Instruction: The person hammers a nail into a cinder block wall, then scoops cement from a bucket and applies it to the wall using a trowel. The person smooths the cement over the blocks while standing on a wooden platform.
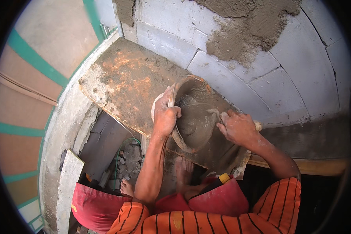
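Observation:
A round bucket (188,148), its rim coated with dried mortar, is tipped over a mortar-smeared board. Grey wet mortar (192,130) lies inside it. My left hand (165,115) is closed around the bucket's left rim, thumb on the inner side. My right hand (238,128) is wrapped around a trowel's handle (258,125), whose pale end sticks out behind the fist. The trowel's neck (212,112) reaches over the right rim into the bucket. Its blade is caked with mortar and hard to tell apart from the mix.
The board (121,84) lies in front of a light block wall (222,74), which carries a patch of rough mortar (253,31). Rubble (129,162) and a green cord (116,167) lie below, beside my bare feet. A concrete ledge (62,121) and green-framed panels (23,89) stand at left.

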`<state>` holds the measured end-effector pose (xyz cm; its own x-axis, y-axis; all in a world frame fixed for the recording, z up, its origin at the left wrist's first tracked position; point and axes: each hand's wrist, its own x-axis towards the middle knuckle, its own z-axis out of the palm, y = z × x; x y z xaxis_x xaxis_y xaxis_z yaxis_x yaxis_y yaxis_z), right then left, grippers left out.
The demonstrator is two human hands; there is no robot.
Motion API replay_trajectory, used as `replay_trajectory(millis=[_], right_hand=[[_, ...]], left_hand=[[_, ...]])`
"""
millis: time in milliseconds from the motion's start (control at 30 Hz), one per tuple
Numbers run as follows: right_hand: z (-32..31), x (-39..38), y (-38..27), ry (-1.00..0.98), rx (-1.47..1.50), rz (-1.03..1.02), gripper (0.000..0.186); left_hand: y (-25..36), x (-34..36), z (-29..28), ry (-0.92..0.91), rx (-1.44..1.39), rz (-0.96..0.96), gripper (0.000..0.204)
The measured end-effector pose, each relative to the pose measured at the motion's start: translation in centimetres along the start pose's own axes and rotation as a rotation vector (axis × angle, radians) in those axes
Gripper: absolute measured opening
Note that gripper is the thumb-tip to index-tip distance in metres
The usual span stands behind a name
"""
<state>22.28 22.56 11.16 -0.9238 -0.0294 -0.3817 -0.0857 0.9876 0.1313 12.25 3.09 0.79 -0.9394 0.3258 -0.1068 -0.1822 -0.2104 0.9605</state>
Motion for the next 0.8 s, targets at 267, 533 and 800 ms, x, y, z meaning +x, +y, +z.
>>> replay_trajectory(millis=[267,533,800], right_hand=[[4.5,0.8,0.1,-0.218,0.092,-0.062,0.038],[1.3,1.1,3.1,0.030,0.052,0.110,0.033],[6.7,5.3,-2.6,-0.298,0.537,-0.291,0.046]], left_hand=[[-0.2,-1.3,1.8,0.099,-0.047,0.010,0.079],[1.4,-3.6,-0.2,0.203,0.034,0.012,0.081],[3.7,-5.5,-1.2,0.296,0.058,0.035,0.082]])
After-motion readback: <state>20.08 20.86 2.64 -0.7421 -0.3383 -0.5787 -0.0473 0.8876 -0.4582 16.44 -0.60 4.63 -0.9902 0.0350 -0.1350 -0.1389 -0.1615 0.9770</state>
